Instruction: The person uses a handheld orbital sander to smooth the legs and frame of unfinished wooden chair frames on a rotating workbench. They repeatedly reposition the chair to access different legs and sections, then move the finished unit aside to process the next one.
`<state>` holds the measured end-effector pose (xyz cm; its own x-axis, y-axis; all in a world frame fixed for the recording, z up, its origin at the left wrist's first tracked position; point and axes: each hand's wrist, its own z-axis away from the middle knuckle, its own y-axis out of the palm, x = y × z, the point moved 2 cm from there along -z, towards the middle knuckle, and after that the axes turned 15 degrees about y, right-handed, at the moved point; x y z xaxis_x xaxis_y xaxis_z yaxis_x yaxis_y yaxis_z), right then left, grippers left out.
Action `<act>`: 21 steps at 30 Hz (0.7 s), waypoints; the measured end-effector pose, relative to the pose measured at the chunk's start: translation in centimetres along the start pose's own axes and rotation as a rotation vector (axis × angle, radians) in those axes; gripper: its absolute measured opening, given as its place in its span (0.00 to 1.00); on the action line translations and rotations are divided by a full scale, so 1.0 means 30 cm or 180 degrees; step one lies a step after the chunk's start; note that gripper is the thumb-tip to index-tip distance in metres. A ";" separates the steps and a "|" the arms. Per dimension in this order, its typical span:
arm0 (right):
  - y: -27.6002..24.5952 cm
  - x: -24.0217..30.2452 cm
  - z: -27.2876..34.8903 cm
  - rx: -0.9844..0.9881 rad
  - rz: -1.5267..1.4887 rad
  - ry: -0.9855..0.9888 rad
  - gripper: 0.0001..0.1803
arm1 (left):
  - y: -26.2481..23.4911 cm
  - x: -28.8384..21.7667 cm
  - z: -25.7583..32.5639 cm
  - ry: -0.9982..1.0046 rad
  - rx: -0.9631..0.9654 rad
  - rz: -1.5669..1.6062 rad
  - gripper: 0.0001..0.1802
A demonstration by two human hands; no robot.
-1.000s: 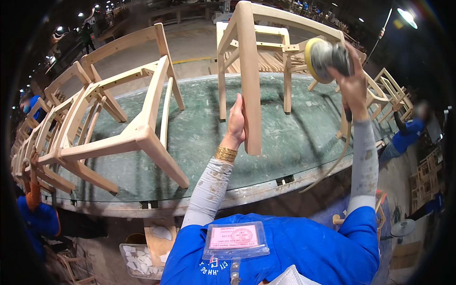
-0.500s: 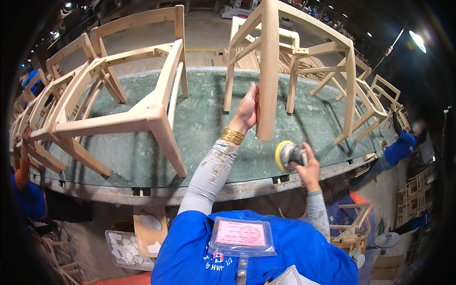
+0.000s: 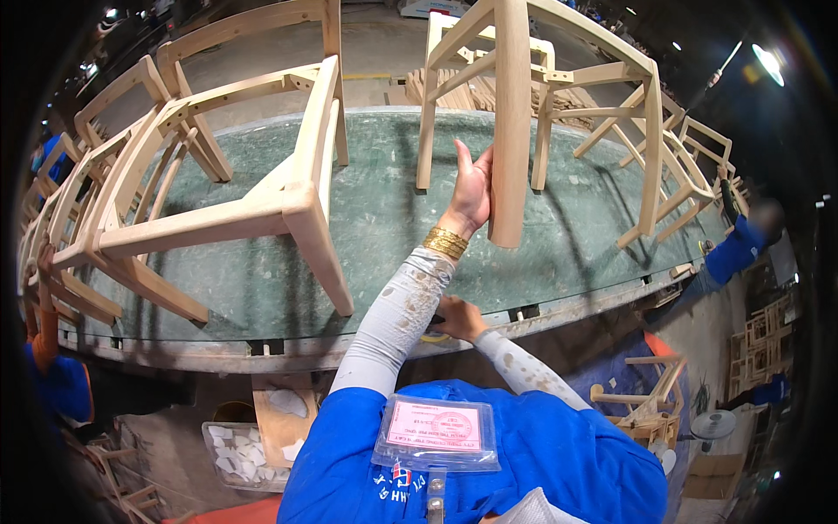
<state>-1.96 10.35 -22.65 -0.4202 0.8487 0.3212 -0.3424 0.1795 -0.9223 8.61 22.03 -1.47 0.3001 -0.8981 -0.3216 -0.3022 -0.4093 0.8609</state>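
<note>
A pale wooden chair frame point(image 3: 642, 131) stands on the green-topped table, one thick front leg point(image 3: 509, 166) pointing down toward me. My left hand point(image 3: 471, 194) is against that leg from the left, its thumb raised and its fingers passing behind the wood, where they are hidden. Close to the table's near edge, my right hand point(image 3: 460, 320) is closed on a round hand sander; only a bit of its yellow pad point(image 3: 432, 337) shows, the rest being covered by my left forearm. Another chair frame point(image 3: 201, 231) stands left of my arm.
More chair frames point(image 3: 685, 188) line the right side of the green table point(image 3: 393, 236). Coworkers in blue stand at far left point(image 3: 61, 389) and far right point(image 3: 733, 258). A plastic tray of white pieces point(image 3: 240, 454) sits below the table's near edge. Stacked wooden parts point(image 3: 471, 92) lie beyond.
My right hand has carried the sander leftward, from beside the leg's lower end to behind my left forearm. My left thumb has spread away from the leg. The view has shifted slightly.
</note>
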 end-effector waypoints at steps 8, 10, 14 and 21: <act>-0.030 -0.039 -0.037 -0.0021 -0.0214 0.0175 0.42 | -0.007 0.011 0.002 -0.0182 0.0112 0.0053 0.48; -0.013 -0.043 -0.009 -0.0075 -0.0164 0.0380 0.42 | -0.005 0.021 0.011 -0.0188 -0.0008 -0.0006 0.46; 0.012 -0.033 0.056 -0.0238 -0.0501 0.0628 0.41 | -0.013 0.008 0.008 -0.0189 -0.0129 0.0126 0.37; -0.065 -0.198 0.165 -0.0852 -0.1339 0.1245 0.40 | 0.042 0.009 0.027 -0.0169 0.0080 -0.1428 0.28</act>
<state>-2.97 2.50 -21.70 0.0601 0.7884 0.6123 -0.1681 0.6126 -0.7723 7.58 21.15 -0.80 0.3599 -0.6376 -0.6811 -0.1748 -0.7632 0.6221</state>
